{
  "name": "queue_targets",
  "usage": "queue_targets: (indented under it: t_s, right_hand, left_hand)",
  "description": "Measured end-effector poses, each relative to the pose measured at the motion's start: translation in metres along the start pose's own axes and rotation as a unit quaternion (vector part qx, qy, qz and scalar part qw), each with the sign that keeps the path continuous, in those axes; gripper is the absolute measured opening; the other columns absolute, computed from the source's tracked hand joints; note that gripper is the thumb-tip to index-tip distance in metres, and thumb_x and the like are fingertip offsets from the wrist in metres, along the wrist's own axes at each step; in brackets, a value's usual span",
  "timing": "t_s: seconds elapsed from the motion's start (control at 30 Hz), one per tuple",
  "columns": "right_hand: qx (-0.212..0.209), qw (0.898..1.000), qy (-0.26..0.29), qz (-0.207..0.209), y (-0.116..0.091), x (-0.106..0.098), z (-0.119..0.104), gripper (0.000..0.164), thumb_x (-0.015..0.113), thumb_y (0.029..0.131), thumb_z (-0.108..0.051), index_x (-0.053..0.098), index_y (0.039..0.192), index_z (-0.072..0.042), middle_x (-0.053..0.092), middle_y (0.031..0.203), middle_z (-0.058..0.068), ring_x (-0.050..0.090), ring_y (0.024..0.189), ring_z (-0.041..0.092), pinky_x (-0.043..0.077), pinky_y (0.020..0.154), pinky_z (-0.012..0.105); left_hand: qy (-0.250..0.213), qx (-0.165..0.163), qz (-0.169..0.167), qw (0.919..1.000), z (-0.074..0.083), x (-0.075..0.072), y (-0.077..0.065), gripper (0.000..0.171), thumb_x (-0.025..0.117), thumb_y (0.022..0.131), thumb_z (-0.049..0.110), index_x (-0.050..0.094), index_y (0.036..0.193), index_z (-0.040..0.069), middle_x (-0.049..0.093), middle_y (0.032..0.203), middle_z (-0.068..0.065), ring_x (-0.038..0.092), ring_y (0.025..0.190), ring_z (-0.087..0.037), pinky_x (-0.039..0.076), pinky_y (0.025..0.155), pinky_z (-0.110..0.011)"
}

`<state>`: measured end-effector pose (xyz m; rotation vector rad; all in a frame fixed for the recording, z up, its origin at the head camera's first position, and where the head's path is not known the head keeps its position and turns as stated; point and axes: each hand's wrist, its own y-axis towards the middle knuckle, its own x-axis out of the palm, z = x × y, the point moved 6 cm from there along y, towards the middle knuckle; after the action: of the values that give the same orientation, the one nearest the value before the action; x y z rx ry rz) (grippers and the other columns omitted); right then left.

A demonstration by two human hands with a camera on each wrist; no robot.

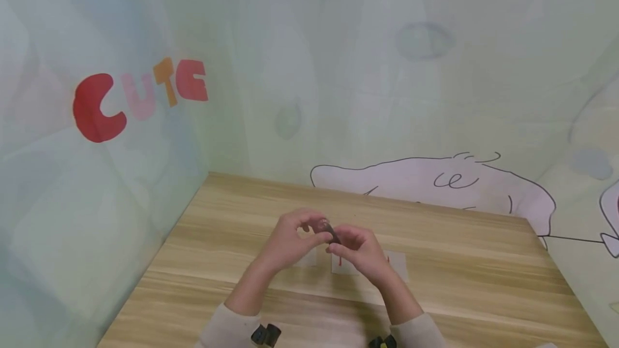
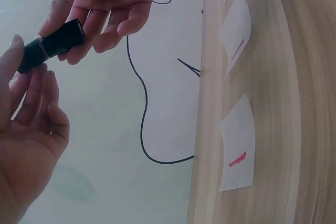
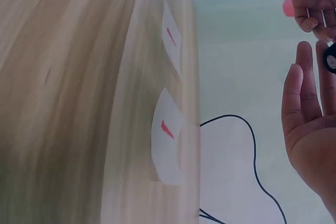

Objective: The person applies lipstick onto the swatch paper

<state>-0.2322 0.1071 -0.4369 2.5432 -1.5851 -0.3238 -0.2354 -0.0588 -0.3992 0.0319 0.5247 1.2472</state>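
Both hands meet over the table around a small black lipstick tube (image 2: 55,43) with a thin shiny band near its middle. My left hand (image 1: 290,238) pinches one end between thumb and fingers. At the other end, thumb and fingertips of my right hand (image 1: 362,254) hold the tube. Only the round dark end of the tube (image 3: 331,59) shows at the edge of the right wrist view. Beneath the hands lie white paper slips with red strokes; one slip (image 2: 239,145) carries a short thick red mark. Part of the paper (image 1: 397,267) is hidden by the right hand.
The wood-grain table (image 1: 217,214) backs onto a printed wall (image 1: 348,95) with a cartoon outline. On the left wall (image 1: 48,203) are coloured letters. Another white slip (image 1: 308,259) lies below the left hand. A white corner (image 1: 546,345) shows at the bottom right.
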Motion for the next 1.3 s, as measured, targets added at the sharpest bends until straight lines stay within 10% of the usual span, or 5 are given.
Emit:
queue_targets:
  t_s: [0.4,0.9,1.3]
  right_hand:
    - [-0.004,0.992,-0.119,-0.028,-0.019,0.003,0.022,0.015,0.078,0.088,-0.007,0.074,0.102,-0.004,0.075,0.098,0.011,0.070,0.087,0.015,0.060,0.074,0.034]
    - [-0.026,0.970,-0.232,-0.071,-0.043,0.011,0.043,0.018,0.085,0.081,-0.014,0.069,0.086,-0.021,0.066,0.082,-0.010,0.060,0.069,0.004,0.055,0.061,0.026]
    - [-0.012,0.952,-0.293,-0.084,-0.046,0.013,0.052,0.020,0.087,0.078,-0.015,0.073,0.092,-0.017,0.068,0.081,-0.015,0.059,0.070,0.002,0.053,0.066,0.022]
  left_hand:
    - [0.058,0.036,-0.067,0.9954,-0.007,0.032,-0.013,0.024,0.083,0.084,0.025,0.076,0.106,0.016,0.070,0.099,0.015,0.061,0.089,-0.006,0.053,0.084,-0.040]
    - [0.058,0.041,-0.114,0.9910,-0.037,0.058,-0.039,0.021,0.085,0.082,0.015,0.074,0.100,0.014,0.067,0.091,0.012,0.062,0.085,-0.008,0.053,0.081,-0.029]
    - [0.091,-0.002,-0.148,0.9847,-0.047,0.070,-0.044,0.025,0.087,0.078,0.023,0.076,0.099,0.015,0.066,0.090,0.016,0.060,0.082,-0.003,0.054,0.077,-0.027]
